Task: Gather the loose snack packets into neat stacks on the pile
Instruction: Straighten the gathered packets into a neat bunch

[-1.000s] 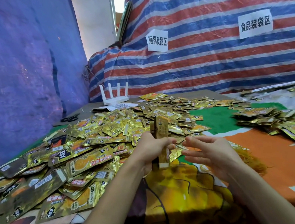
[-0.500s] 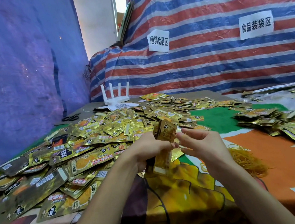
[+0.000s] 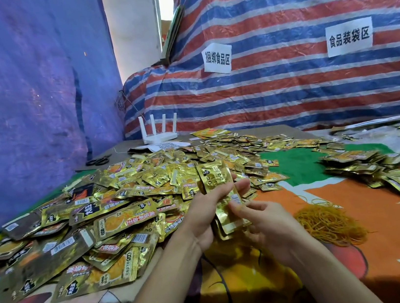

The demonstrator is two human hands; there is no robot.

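Note:
A small stack of gold snack packets (image 3: 218, 187) stands upright above the table's middle. My left hand (image 3: 207, 212) grips it from the left, fingers wrapped round its middle. My right hand (image 3: 263, 222) touches the stack's lower right edge with its fingertips. A big loose pile of gold packets (image 3: 114, 209) spreads over the table's left and far side. A second, flatter heap of packets (image 3: 365, 164) lies at the right.
A heap of yellow rubber bands (image 3: 329, 223) lies just right of my right hand. A white router (image 3: 159, 131) and black scissors (image 3: 98, 161) sit at the far left. Striped tarp (image 3: 287, 87) with two paper signs backs the table; a blue tarp (image 3: 19, 99) hangs on the left.
The stack has tilted from edge-on to face me. My right hand has dropped from the stack's top to its lower edge, and both hands sit a little further right.

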